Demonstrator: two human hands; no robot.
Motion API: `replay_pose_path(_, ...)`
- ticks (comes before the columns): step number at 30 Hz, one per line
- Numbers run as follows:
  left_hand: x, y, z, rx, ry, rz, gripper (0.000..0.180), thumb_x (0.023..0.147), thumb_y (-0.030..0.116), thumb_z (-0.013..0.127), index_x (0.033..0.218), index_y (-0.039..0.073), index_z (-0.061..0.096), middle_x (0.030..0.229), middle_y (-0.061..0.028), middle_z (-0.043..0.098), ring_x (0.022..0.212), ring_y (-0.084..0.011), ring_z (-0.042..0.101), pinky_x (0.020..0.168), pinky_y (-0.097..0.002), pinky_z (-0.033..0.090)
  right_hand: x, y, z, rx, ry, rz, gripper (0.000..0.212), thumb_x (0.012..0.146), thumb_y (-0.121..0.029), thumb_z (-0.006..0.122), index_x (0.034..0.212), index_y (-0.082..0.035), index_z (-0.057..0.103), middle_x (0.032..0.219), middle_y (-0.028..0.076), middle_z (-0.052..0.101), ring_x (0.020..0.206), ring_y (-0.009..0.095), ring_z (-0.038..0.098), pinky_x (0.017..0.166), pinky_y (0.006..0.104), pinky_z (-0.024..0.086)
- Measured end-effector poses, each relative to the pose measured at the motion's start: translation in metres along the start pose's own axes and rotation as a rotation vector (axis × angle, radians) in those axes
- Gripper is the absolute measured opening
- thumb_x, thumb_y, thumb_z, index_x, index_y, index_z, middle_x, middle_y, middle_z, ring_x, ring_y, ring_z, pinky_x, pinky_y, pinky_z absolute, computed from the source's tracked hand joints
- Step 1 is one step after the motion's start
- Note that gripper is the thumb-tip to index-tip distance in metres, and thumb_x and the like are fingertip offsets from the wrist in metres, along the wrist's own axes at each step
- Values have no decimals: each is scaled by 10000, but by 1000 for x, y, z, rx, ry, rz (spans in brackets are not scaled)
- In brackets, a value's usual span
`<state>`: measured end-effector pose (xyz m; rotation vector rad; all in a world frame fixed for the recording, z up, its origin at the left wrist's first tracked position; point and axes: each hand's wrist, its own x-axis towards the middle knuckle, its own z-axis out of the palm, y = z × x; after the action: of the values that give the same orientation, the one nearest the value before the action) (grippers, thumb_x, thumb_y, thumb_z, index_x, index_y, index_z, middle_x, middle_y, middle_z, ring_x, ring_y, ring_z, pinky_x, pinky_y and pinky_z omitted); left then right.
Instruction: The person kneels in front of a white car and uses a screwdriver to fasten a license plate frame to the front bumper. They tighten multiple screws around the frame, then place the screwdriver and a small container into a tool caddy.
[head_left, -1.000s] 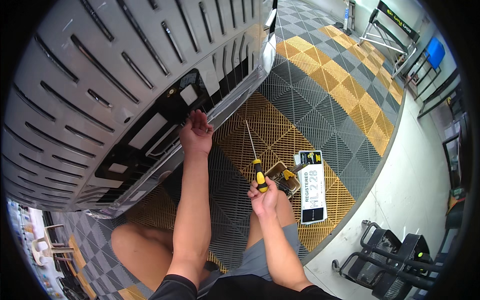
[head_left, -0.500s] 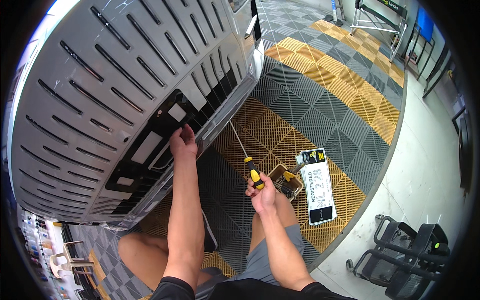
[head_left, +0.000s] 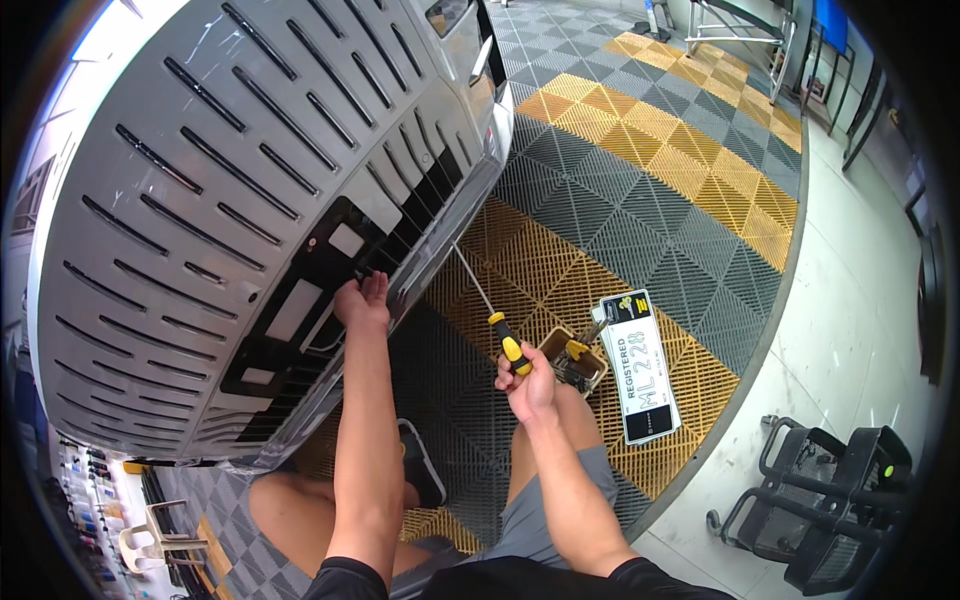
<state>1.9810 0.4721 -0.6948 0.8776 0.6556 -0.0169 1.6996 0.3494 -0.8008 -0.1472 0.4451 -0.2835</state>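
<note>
My left hand [head_left: 364, 302] reaches up to the black number plate bracket [head_left: 322, 250] on the grey vehicle panel [head_left: 200, 150]. Its palm is turned up, with the thumb and fingers apart at the bracket's lower right part. Nothing shows in it, though the fingertips are partly hidden. My right hand [head_left: 530, 385] is wrapped round the yellow and black handle of a long screwdriver [head_left: 508, 340]. The shaft slants up and left, its tip just off the panel's lower edge. Beside my right knee lie white number plates [head_left: 645, 375], stacked on the floor.
An open tool box [head_left: 565, 350] with a yellow-handled tool stands by my right knee. The floor has grey and yellow grid tiles [head_left: 620, 190]. A black wheeled seat [head_left: 810, 480] stands at the lower right, a pale chair [head_left: 150, 540] at the lower left.
My view has shifted slightly. My left hand stays at the bracket, its fingers a little straighter. The screwdriver remains in my right hand, barely moved.
</note>
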Motion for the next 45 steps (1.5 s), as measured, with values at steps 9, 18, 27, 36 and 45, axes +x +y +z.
replay_pose_path(9, 3, -3, 8, -130, -119, 20, 247, 934, 2, 423, 1147, -118, 457, 1188, -240, 597, 1028, -413, 707, 879, -485, 647, 0, 0, 2, -11, 23, 17, 247, 1004, -333, 523, 1011, -88, 550, 774, 61, 566, 620, 157, 496, 609, 323, 421)
replay_pose_path(18, 28, -5, 2, -254, -114, -84, 331, 864, -33, 398, 1169, -152, 443, 1108, -247, 600, 906, -384, 697, 786, -468, 649, 4, -5, -4, -6, -12, 12, 230, 1007, -332, 521, 993, -103, 543, 768, 63, 561, 625, 163, 508, 613, 329, 425)
replay_pose_path(27, -25, -93, -61, 424, -481, -5, 142, 935, 146, 673, 926, 64, 557, 733, -56, 595, 643, -170, 627, 562, -295, 520, -15, -34, -3, 44, -42, -80, 225, 992, -342, 578, 1085, -136, 578, 780, 52, 570, 619, 152, 517, 595, 319, 433)
replay_pose_path(36, -89, -271, -135, 1493, -964, 276, 337, 885, 141, 751, 1150, -14, 611, 808, -84, 661, 757, -178, 667, 679, -331, 539, -69, -87, -26, 137, -81, -214, 241, 1015, -331, 511, 1065, -97, 527, 811, 61, 493, 667, 165, 455, 634, 313, 400)
replay_pose_path(45, -69, -163, -101, 785, -854, -54, 426, 1079, 332, 504, 1381, 31, 520, 1177, -154, 711, 1004, -263, 720, 820, -374, 569, -54, -57, -8, -196, -7, -91, 368, 1006, -304, 510, 1294, -76, 539, 797, 66, 532, 604, 126, 459, 570, 283, 402)
